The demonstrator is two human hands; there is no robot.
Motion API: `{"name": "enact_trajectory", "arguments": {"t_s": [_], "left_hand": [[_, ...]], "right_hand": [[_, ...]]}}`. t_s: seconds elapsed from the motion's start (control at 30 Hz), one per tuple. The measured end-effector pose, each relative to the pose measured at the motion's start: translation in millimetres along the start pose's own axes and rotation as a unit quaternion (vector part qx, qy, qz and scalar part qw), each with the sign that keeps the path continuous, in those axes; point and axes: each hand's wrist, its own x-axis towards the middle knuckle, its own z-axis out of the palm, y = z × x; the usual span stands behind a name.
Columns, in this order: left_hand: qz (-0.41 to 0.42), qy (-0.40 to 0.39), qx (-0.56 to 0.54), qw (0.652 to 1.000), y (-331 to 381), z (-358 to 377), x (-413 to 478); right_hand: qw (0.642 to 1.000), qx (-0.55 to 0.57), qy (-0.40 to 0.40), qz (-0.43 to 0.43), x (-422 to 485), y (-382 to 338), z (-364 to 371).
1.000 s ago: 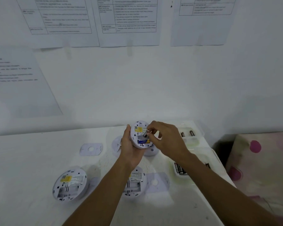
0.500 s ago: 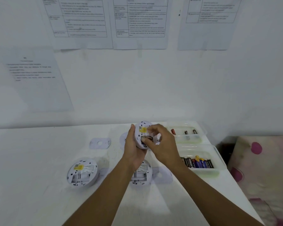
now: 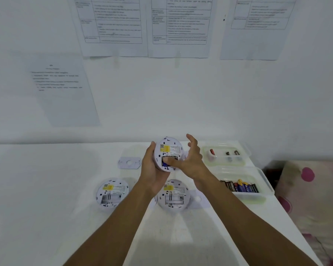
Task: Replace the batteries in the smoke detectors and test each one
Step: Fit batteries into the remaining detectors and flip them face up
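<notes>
My left hand [image 3: 152, 169] grips a round white smoke detector [image 3: 168, 148], back side facing me, tilted above the table. Its battery bay holds batteries [image 3: 170, 159]. My right hand [image 3: 190, 160] presses its thumb on those batteries while the other fingers spread open above. Two more detectors lie back up on the white table, one detector [image 3: 112, 192] at the left and one detector [image 3: 174, 196] under my wrists; both battery bays look empty.
A clear tray [image 3: 263, 181] at the right holds several batteries [image 3: 240, 186]. Behind it a second tray [image 3: 242, 150] holds three batteries. White mounting plates lie on the table: one plate [image 3: 129, 163] left, one plate [image 3: 198, 201] right. A dotted cushion [image 3: 311, 191] borders the table's right edge.
My right hand's fingers, earlier pinched at the battery bay, have opened and spread; only the thumb stays on the batteries. The camera view shifted left and closer.
</notes>
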Motion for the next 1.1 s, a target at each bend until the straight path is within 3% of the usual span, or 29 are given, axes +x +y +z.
{"name": "enact_trajectory", "arguments": {"t_s": [0.23, 0.37, 0.53, 0.67, 0.9, 1.1], "left_hand": [[0.005, 0.032, -0.005, 0.999, 45.8, -32.4, -5.9], [0.043, 0.064, -0.049, 0.996, 87.2, -73.0, -7.9], [0.057, 0.088, -0.078, 0.991, 116.0, -122.1, -13.2], [0.057, 0.101, -0.085, 0.990, 126.9, -143.5, -15.6], [0.030, 0.116, -0.074, 0.990, 132.8, -165.1, -14.4], [0.020, 0.122, -0.089, 0.988, 132.9, -172.5, -11.5]], "right_hand": [[0.997, 0.021, -0.043, -0.054, 6.9, -6.6, 40.4], [0.989, -0.086, -0.049, -0.105, 24.2, -2.0, 67.2], [0.911, -0.330, -0.174, -0.176, 54.1, 14.6, 112.2], [0.869, -0.422, -0.189, -0.177, 72.0, 12.5, 138.8], [0.880, -0.404, -0.204, -0.143, 85.3, 13.8, 161.9], [0.851, -0.462, -0.170, -0.181, 86.3, 12.5, 168.6]]}}
